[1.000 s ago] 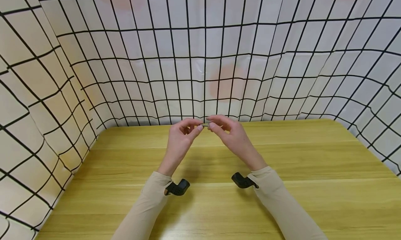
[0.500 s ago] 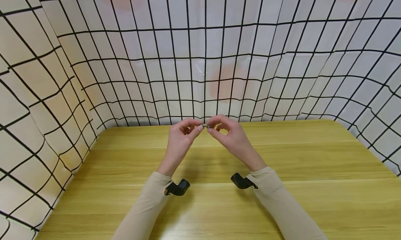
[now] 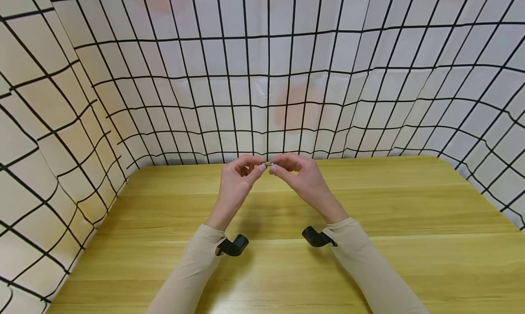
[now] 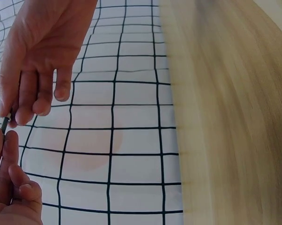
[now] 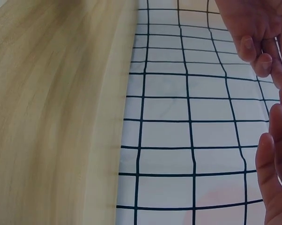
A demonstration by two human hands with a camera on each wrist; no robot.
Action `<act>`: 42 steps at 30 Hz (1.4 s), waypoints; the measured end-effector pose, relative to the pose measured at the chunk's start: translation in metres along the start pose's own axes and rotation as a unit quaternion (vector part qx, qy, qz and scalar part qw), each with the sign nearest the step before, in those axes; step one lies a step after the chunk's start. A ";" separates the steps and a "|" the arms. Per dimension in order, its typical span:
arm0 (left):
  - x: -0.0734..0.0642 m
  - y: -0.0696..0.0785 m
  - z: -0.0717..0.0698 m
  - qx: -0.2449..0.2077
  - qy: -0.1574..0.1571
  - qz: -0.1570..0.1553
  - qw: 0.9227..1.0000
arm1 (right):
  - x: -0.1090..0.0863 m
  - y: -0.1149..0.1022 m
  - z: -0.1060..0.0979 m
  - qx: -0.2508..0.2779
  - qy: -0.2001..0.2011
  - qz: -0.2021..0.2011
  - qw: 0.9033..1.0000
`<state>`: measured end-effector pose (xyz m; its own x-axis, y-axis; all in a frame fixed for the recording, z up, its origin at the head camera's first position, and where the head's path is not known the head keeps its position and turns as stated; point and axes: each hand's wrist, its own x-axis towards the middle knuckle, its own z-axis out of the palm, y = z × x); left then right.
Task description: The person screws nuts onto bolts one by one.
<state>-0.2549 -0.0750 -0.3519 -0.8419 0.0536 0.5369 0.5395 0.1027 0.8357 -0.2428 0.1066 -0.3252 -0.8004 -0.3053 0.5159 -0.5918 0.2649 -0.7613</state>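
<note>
Between both hands, over the table's far edge, is a small thin metal piece (image 3: 268, 163), too small to name its kind. My left hand (image 3: 235, 184) pinches its left end between thumb and index finger. The right hand (image 3: 307, 182) pinches the opposite end, fingertips close to those of the left. From the left wrist, the piece (image 4: 4, 124) looks like a short dark rod, with the right hand (image 4: 49, 51) above and the left hand (image 4: 14, 187) below. In the right wrist view, fingers of the left hand (image 5: 263, 28) and right hand (image 5: 277, 164) hide it.
A wooden table (image 3: 262, 277) spreads beneath the forearms. Behind it and along the sides hangs a white curtain (image 3: 229, 90) with a black grid. Black wrist cameras sit on the left cuff (image 3: 233, 245) and right cuff (image 3: 317, 236).
The right index finger was lifted off a second ago; it has come down, and the right thumb and index finger have shifted left along the metal piece. The left hand has stayed still.
</note>
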 end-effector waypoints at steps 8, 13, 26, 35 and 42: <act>-0.002 -0.001 0.000 0.004 -0.010 0.003 1.000 | 0.000 0.002 0.001 0.010 -0.003 0.010 1.000; -0.002 0.000 0.001 0.007 -0.013 0.001 1.000 | 0.000 0.003 0.001 0.030 -0.005 0.017 0.999; -0.002 0.000 0.001 0.009 -0.007 0.000 1.000 | 0.005 0.029 -0.005 -0.005 -0.027 0.020 0.999; -0.002 -0.001 0.001 0.004 -0.003 -0.003 1.000 | 0.003 0.004 -0.005 0.000 -0.014 -0.044 0.999; -0.001 -0.001 0.002 0.001 -0.005 -0.001 1.000 | 0.006 0.023 -0.004 -0.004 -0.008 -0.036 0.999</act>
<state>-0.2541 -0.0735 -0.3534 -0.8434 0.0633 0.5336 0.5373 0.1048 0.8368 -0.2615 0.1146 -0.3379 -0.7539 -0.3386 0.5630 -0.6488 0.2491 -0.7190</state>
